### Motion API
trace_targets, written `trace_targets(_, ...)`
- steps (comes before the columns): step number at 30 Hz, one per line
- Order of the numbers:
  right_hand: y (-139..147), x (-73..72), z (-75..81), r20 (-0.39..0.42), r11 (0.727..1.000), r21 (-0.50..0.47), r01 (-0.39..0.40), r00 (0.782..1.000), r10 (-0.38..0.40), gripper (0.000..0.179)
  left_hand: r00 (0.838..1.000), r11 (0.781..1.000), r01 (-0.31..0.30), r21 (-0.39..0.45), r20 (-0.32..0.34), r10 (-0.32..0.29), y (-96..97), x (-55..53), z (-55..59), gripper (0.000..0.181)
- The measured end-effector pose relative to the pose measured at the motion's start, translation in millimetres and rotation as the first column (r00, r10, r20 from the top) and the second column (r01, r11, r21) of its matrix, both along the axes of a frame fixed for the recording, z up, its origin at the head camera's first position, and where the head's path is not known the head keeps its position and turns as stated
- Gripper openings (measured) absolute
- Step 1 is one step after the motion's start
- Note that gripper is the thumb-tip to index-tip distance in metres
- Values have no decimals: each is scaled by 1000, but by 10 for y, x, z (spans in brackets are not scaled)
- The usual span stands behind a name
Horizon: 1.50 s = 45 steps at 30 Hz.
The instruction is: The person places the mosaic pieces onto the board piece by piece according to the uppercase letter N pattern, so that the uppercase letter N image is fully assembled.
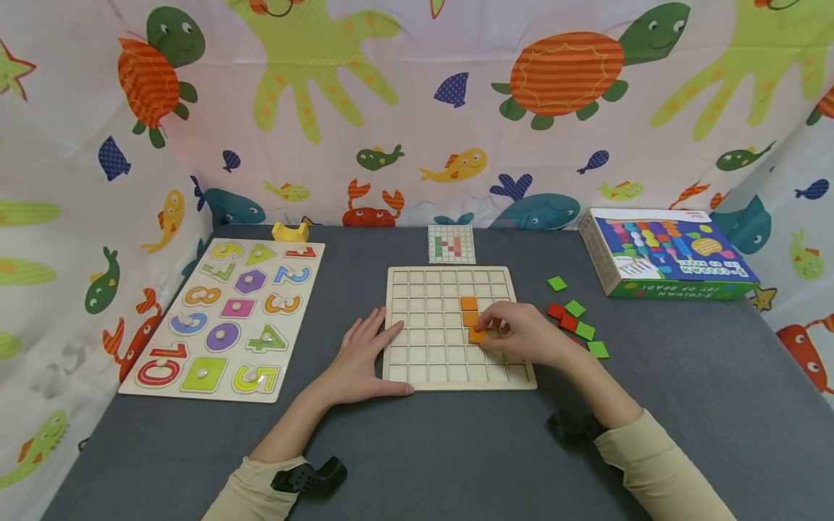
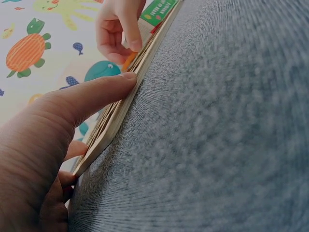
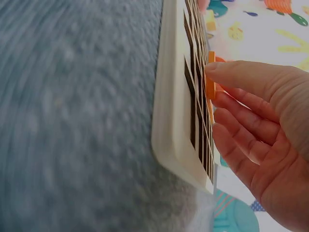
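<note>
A wooden grid board (image 1: 426, 375) lies mid-table in the head view. Two orange square tiles (image 1: 468, 304) sit in its cells, one below the other. Just under them my right hand (image 1: 521, 333) pinches a third orange tile (image 3: 211, 76) between thumb and fingertips, right at the grid. With fingers spread, my left hand (image 1: 360, 362) rests against the board's left side, its thumb (image 2: 108, 92) along the near edge. Behind the board is a small pattern card (image 1: 452, 244) with green and red squares.
Several green tiles (image 1: 597, 349) and red tiles (image 1: 556, 311) lie loose right of the board. A number-and-shape puzzle board (image 1: 260, 255) takes up the left side, with a yellow piece (image 1: 290, 231) behind it. A colourful box (image 1: 671, 253) stands back right. Patterned cloth (image 1: 417, 94) hangs behind.
</note>
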State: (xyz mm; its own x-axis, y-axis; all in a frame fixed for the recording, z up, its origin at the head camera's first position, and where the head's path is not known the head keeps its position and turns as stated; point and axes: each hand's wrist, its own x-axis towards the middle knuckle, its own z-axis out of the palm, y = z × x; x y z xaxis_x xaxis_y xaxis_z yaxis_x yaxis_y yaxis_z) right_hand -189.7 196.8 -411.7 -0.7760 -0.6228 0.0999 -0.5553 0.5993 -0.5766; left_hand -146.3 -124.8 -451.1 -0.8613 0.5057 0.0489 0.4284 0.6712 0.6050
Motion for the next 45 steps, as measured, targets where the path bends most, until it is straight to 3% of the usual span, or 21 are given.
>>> trace_targets(7, -71, -17, -32, -36, 1000, 3, -22, 999, 22, 16, 1000, 1000, 4, -3, -2, -4, -6, -6, -7, 104)
trace_targets(19, -26, 5, -54, -21, 999, -51, -11, 1000, 10, 17, 1000, 1000, 8, 4, -12, -8, 3, -4, -8, 104)
trace_targets(27, 349, 19, -16, -46, 993, -59, 100, 994, -103, 10, 1000, 999, 24, 22, -4, -24, -12, -12, -23, 103)
trace_targets(35, 855, 33, 42, -93, 957, 59, 285, 956, -279, 11, 999, 999, 33, 34, -1, -33, -34, -15, -9, 103)
trace_targets(45, 1020, 4, 41, -87, 941, 115, 318, 947, -309, 17, 999, 999, 34, 26, -6, -34, -27, -13, -17, 102)
